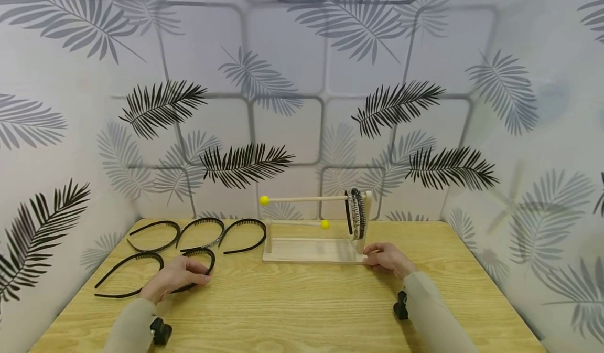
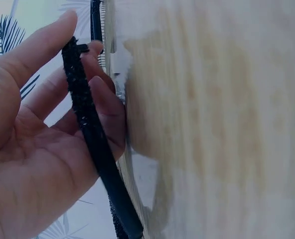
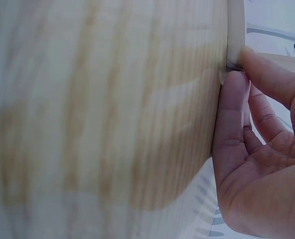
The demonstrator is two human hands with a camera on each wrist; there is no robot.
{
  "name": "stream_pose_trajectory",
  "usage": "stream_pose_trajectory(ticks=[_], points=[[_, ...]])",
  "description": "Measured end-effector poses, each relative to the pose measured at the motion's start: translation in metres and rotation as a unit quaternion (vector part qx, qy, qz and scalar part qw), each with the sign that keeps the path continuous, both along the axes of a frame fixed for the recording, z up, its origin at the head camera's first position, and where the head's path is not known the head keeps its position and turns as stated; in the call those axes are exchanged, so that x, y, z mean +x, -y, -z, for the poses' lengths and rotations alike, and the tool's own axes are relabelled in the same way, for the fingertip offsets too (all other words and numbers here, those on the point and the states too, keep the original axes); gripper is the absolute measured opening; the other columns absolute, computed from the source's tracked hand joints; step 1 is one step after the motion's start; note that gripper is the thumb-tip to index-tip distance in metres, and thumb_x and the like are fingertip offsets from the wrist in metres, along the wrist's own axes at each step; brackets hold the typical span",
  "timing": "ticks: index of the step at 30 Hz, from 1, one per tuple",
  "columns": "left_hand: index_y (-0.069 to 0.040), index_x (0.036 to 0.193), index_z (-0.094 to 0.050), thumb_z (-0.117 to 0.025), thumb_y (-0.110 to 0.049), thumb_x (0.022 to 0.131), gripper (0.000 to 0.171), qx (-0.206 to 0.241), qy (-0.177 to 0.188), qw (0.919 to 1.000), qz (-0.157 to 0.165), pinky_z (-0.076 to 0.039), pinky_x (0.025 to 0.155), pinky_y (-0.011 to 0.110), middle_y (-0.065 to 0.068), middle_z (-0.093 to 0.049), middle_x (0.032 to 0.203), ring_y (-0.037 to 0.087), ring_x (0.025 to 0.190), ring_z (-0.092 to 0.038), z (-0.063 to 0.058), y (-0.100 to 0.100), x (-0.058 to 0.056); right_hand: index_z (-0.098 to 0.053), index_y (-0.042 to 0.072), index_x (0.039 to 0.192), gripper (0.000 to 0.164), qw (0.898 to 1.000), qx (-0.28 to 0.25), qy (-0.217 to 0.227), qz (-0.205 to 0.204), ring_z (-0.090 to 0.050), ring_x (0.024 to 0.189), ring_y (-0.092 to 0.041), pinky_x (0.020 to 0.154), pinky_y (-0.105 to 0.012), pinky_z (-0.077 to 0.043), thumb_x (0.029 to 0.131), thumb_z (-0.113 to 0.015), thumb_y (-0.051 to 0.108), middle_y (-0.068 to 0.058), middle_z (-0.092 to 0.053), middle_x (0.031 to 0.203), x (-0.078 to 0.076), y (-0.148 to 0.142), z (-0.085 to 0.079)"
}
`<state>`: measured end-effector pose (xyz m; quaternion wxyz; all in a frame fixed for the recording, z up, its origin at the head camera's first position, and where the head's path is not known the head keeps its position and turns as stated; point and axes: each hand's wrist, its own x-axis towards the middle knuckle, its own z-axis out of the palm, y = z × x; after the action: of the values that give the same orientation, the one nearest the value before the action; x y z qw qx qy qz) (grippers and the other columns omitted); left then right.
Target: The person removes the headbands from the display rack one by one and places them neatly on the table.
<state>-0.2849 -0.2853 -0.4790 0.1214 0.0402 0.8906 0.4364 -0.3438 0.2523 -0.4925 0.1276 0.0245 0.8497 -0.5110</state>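
Observation:
My left hand (image 1: pixel 172 278) has its thumb and fingers about a black headband (image 1: pixel 213 261) at the table's left front. In the left wrist view the dark band (image 2: pixel 98 144) runs between thumb and fingers, its upper part rough and glittery. At the centre stands a wooden rack (image 1: pixel 306 257) with two rods tipped by yellow balls. My right hand (image 1: pixel 389 258) grips the right end of its base, thumb above and fingers at the tabletop; the right wrist view shows that wooden edge (image 3: pixel 236 30). Several headbands (image 1: pixel 356 214), black and silvery, hang on the upper rod's right end.
Another black headband (image 1: pixel 153 256) lies left of my left hand. Behind it, three more rest in a row: one at left (image 1: pixel 178 232), one in the middle (image 1: pixel 222 228) and one at right (image 1: pixel 264 232). Leaf-patterned walls (image 1: pixel 292 132) close off the table's back and sides.

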Motion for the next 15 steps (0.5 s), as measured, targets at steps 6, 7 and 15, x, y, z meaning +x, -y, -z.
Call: stream_pose_trajectory(ticks=[6,7,15], points=[[0.001,0.113,-0.069,-0.079,-0.023,0.083,0.039,-0.013,-0.006,0.9997,0.022,-0.054,0.082,0.041,0.009,-0.069,0.106,0.021,0.096,-0.063,0.0014,0.0010,-0.0025,-0.062,-0.001,0.118,0.031,1.000,0.008,-0.005,0.005,-0.064,0.082,-0.012,0.072,-0.029,-0.056,0.090,-0.071,0.010,-0.010,-0.068,0.102,0.0011,0.0009,0.0005],[0.000,0.112,-0.069,-0.080,-0.022,0.082,0.039,-0.011,-0.004,0.9998,0.016,-0.054,0.082,0.040,0.008,-0.069,0.105,0.020,0.095,-0.063,0.0014,0.0009,-0.0026,-0.062,-0.001,0.117,0.031,1.000,0.007,-0.004,0.006,-0.064,0.081,-0.012,0.072,-0.029,-0.056,0.089,-0.071,0.010,-0.009,-0.068,0.102,0.0011,0.0009,0.0008],[0.001,0.111,-0.069,-0.080,-0.020,0.083,0.036,-0.015,-0.004,0.9997,0.017,-0.053,0.081,0.041,0.009,-0.068,0.104,0.020,0.093,-0.062,0.0008,0.0013,-0.0033,-0.062,-0.001,0.118,0.031,1.000,0.006,-0.007,0.000,-0.064,0.080,-0.011,0.071,-0.029,-0.055,0.090,-0.070,0.009,-0.009,-0.068,0.101,0.0014,0.0012,0.0008]])
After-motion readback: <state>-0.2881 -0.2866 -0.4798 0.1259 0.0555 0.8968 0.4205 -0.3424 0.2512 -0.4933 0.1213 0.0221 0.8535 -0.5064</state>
